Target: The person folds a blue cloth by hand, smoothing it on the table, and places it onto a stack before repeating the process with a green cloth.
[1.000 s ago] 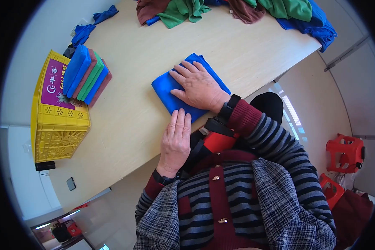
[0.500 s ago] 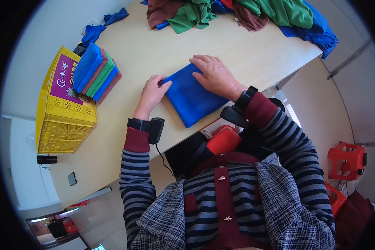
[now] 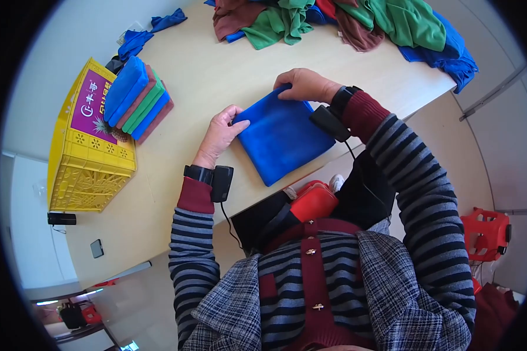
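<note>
Pinching blue cloth (image 3: 284,140) by far corners with left hand (image 3: 219,134) and right hand (image 3: 305,86), near worktop (image 3: 175,143) edge, apart from stack (image 3: 139,98).

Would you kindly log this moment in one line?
blue cloth: folded, on table | left grip: pinching far edge | right grip: pinching same edge

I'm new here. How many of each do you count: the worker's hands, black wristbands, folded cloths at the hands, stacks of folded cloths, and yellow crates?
Hands: 2, left hand and right hand
Black wristbands: 2
Folded blue cloth at the hands: 1
Stack of folded cloths: 1
Yellow crate: 1
Total: 7
</note>
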`<state>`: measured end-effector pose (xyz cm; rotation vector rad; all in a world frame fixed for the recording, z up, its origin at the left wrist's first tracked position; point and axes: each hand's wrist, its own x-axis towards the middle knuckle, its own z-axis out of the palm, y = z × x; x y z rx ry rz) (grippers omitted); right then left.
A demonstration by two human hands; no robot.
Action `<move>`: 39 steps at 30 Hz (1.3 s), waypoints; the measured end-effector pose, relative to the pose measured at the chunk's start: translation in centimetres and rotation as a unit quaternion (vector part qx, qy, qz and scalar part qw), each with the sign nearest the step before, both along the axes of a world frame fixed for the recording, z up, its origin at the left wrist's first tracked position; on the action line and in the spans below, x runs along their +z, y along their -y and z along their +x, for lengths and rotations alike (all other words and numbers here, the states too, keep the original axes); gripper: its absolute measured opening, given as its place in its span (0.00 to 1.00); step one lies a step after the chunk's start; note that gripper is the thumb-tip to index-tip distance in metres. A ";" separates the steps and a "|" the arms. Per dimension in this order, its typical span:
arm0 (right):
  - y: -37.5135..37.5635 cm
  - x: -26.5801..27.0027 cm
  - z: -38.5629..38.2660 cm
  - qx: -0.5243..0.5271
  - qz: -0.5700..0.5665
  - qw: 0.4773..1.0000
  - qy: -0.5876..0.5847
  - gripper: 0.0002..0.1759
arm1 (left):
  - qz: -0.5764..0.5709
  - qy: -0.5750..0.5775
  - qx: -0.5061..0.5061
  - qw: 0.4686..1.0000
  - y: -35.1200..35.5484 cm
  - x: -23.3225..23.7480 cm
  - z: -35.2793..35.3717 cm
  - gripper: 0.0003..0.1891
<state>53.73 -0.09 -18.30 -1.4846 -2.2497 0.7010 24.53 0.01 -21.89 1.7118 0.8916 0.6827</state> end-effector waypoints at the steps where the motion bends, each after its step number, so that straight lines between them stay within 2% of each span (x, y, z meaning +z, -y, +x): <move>1: 0.0 0.1 0.4 -0.007 -0.004 1.000 -0.008 0.20 | -0.006 0.006 -0.002 1.000 0.0 -0.1 0.1 0.07; 6: 0.6 -1.2 1.0 -0.026 -0.038 0.996 -0.079 0.21 | 0.000 -0.008 -0.001 1.000 -0.1 -0.2 0.5 0.04; 11: 1.3 -1.6 0.3 -0.087 -0.012 0.992 -0.088 0.19 | 0.048 -0.030 0.019 0.998 -0.1 -0.6 0.7 0.06; 14: 1.8 -1.3 -0.2 -0.128 0.028 0.988 -0.080 0.17 | 0.173 -0.137 0.081 0.972 -0.1 -1.1 0.8 0.10; 18: 2.2 -0.8 -0.2 -0.141 0.049 0.988 -0.025 0.15 | 0.262 -0.197 0.099 0.940 0.0 -1.3 1.2 0.11; 23: 2.3 -2.5 -0.3 -0.171 0.060 0.983 -0.002 0.14 | 0.315 -0.224 0.115 0.915 0.4 -0.9 2.0 0.10; 26: 3.7 -1.5 -0.8 -0.183 0.198 0.960 0.075 0.17 | 0.349 -0.267 0.119 0.890 0.7 -0.8 2.2 0.10; 29: 6.0 0.8 -3.4 -0.130 0.212 0.962 0.112 0.22 | 0.342 -0.251 0.120 0.898 0.8 -0.9 2.4 0.09; 31: 7.5 0.6 -6.4 -0.088 0.229 0.967 0.068 0.29 | 0.341 -0.243 0.115 0.901 0.7 -1.0 2.3 0.09; 32: 8.0 0.4 -7.7 -0.092 0.229 0.967 0.067 0.29 | 0.343 -0.240 0.106 0.902 0.5 -1.1 2.0 0.09; 34: 8.7 -0.9 -9.6 -0.027 0.249 0.967 0.040 0.34 | 0.345 -0.235 0.087 0.904 0.4 -1.4 1.4 0.08; 39: 8.9 -3.2 -9.7 -0.075 0.208 0.973 0.063 0.37 | 0.363 -0.237 0.123 0.893 0.7 -1.9 1.8 0.08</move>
